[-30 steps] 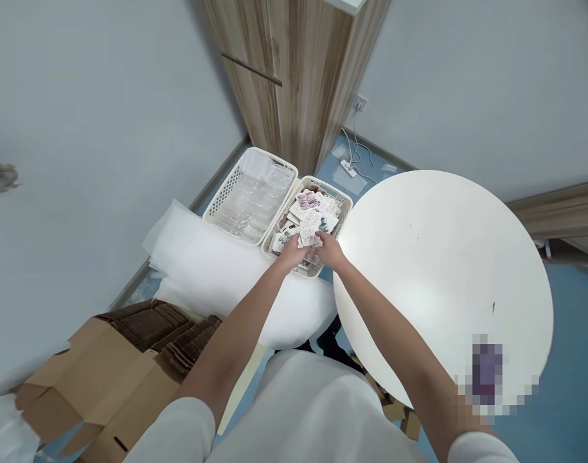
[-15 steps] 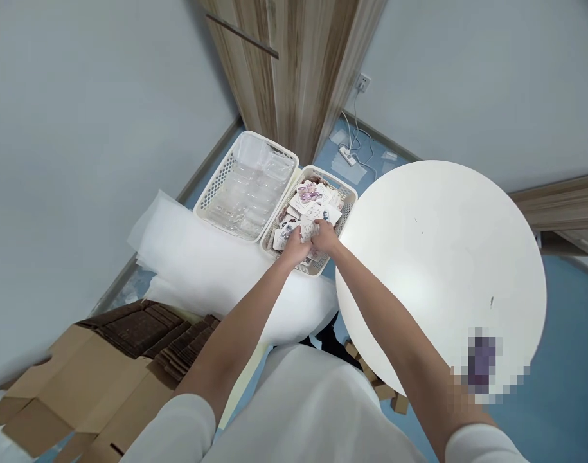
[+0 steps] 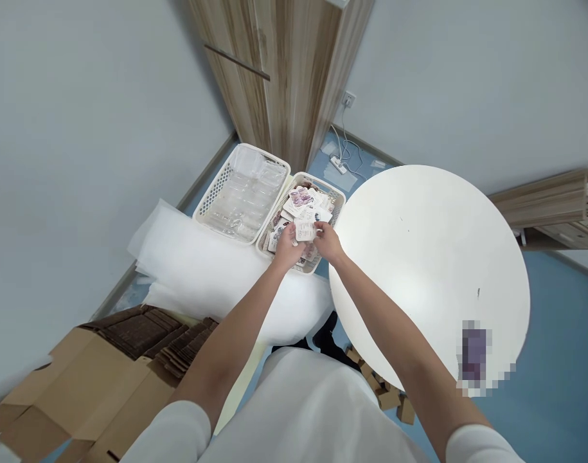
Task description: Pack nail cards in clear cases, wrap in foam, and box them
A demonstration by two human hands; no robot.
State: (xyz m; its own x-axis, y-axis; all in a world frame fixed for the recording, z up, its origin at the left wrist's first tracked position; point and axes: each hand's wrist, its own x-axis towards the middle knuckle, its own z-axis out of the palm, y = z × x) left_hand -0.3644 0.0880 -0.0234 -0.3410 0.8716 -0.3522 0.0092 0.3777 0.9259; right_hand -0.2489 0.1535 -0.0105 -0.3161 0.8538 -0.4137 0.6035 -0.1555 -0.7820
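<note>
Between my two hands is a small white card (image 3: 304, 230) with lines of print, held over a basket of similar cards. My left hand (image 3: 287, 249) pinches its left edge, and my right hand (image 3: 328, 242) grips the right edge. Below them, the white perforated basket (image 3: 340, 196) is heaped with printed cards (image 3: 302, 197), some showing purple and dark pictures. Against its left side stands a second white basket (image 3: 200, 207) full of clear plastic packaging (image 3: 240, 193).
A round white table (image 3: 433, 244) stands at right, with a blurred-out purple object near its front edge. White foam sheeting (image 3: 216, 270) lies before the baskets. Flattened cardboard boxes (image 3: 86, 379) fill the lower left. Behind are a wooden cabinet (image 3: 279, 71) and a power strip (image 3: 338, 165) on the floor.
My hands have drawn slightly apart, and the card between them now shows its printed face more fully. The whole view has shifted a little.
</note>
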